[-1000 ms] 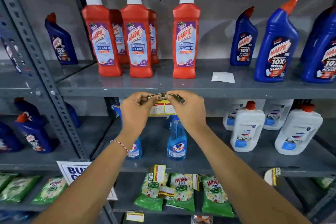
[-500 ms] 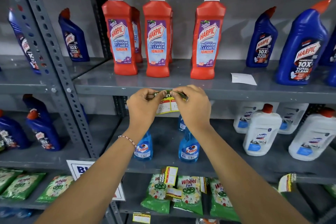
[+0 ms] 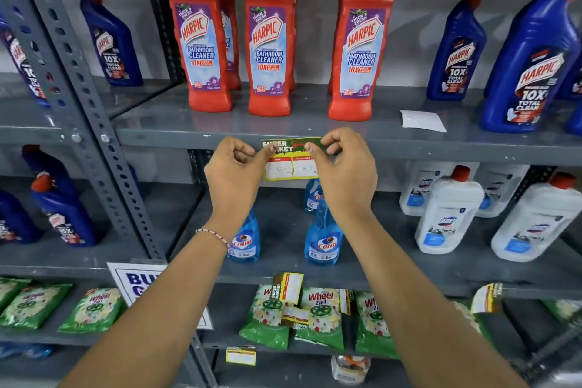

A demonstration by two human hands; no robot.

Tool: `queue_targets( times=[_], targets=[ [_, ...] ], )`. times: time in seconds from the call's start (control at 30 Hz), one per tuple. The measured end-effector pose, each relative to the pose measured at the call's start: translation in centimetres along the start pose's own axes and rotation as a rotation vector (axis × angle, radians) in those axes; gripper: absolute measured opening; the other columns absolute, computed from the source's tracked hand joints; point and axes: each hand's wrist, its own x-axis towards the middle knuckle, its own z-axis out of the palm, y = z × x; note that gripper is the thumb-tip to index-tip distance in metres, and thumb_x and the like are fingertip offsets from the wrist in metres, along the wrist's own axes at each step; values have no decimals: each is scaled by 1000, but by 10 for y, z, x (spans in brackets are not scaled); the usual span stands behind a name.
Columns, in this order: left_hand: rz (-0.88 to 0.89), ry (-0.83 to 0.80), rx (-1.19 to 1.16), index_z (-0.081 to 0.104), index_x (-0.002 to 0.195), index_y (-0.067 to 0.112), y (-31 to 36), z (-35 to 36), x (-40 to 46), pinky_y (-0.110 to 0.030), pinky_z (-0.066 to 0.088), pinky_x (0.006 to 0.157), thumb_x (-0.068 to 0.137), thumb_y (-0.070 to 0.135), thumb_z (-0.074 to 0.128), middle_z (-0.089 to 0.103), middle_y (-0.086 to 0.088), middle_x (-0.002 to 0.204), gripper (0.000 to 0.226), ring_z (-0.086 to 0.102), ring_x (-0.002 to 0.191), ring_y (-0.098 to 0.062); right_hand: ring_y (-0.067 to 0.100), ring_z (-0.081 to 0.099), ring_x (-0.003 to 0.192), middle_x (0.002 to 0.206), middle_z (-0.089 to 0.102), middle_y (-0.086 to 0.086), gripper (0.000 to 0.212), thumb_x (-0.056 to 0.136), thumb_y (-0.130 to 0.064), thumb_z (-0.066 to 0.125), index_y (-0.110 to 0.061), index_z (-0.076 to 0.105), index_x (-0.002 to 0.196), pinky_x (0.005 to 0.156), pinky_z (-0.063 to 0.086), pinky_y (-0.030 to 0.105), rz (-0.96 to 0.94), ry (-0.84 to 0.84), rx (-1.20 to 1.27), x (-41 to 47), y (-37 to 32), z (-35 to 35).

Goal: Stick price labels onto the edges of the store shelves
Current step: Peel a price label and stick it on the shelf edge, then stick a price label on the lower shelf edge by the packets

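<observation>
A green and yellow price label [image 3: 291, 164] lies flat against the front edge of the grey shelf [image 3: 176, 140] that bears the red Harpic bottles [image 3: 269, 41]. My left hand [image 3: 234, 173] presses its thumb on the label's top left corner. My right hand [image 3: 341, 167] presses its thumb on the top right part. The label's lower half, with two white price boxes, hangs below the shelf edge. My other fingers are curled.
A white backing paper [image 3: 422, 120] lies on the shelf at right, beside blue Harpic bottles [image 3: 532, 66]. Below stand blue Colin spray bottles [image 3: 322, 239] and white bottles [image 3: 447, 217]. Lower shelf edges carry labels [image 3: 288, 288] above green Wheel packets [image 3: 318, 315]. A perforated grey upright [image 3: 78, 98] stands left.
The label, held edge-up between both hands a second ago, now lies flat against the shelf edge with its print facing me. The view has moved closer.
</observation>
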Motion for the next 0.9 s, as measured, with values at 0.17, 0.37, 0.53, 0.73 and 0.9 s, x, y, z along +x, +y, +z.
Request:
queue_targets(
  times=[0.17, 0.37, 0.53, 0.73, 0.9],
  targets=[
    [-280, -46, -232, 52, 74, 15, -53, -3, -37, -27, 53, 44, 84, 23, 75, 63, -12, 64, 27, 59, 46, -19, 11, 54, 66, 77, 59, -1, 17, 81, 1, 69, -14, 63, 79, 61, 47, 20, -67, -145, 181, -33, 33, -2],
    [-889, -255, -329, 61, 68, 8, -152, 7, -115, -19, 52, 45, 90, 2, 63, 63, -6, 61, 23, 58, 41, -9, 15, 55, 65, 72, 63, 5, 14, 78, -2, 75, -12, 66, 74, 63, 48, 24, 91, -538, 158, -113, 97, 35],
    [-1113, -170, -224, 57, 63, 6, -211, 20, -158, -20, 46, 40, 89, -6, 60, 61, -1, 48, 29, 53, 39, -14, 11, 58, 68, 84, 69, 8, 11, 80, 1, 72, -9, 71, 83, 68, 51, 21, 164, -756, 70, -163, 135, 74],
    [-1094, -205, -126, 55, 70, 12, -241, 38, -163, -22, 50, 48, 91, 3, 59, 58, -5, 66, 23, 56, 51, -13, 30, 66, 98, 104, 70, 10, 31, 77, -2, 73, -13, 71, 105, 85, 53, 45, 87, -867, -148, -188, 159, 103],
    [-1118, -226, -158, 58, 67, 10, -256, 47, -164, -25, 43, 50, 85, 2, 70, 56, -4, 53, 23, 47, 46, -17, 35, 62, 95, 99, 69, 10, 28, 78, -6, 73, -17, 73, 103, 84, 50, 45, 42, -920, -240, -198, 169, 112]
  ],
)
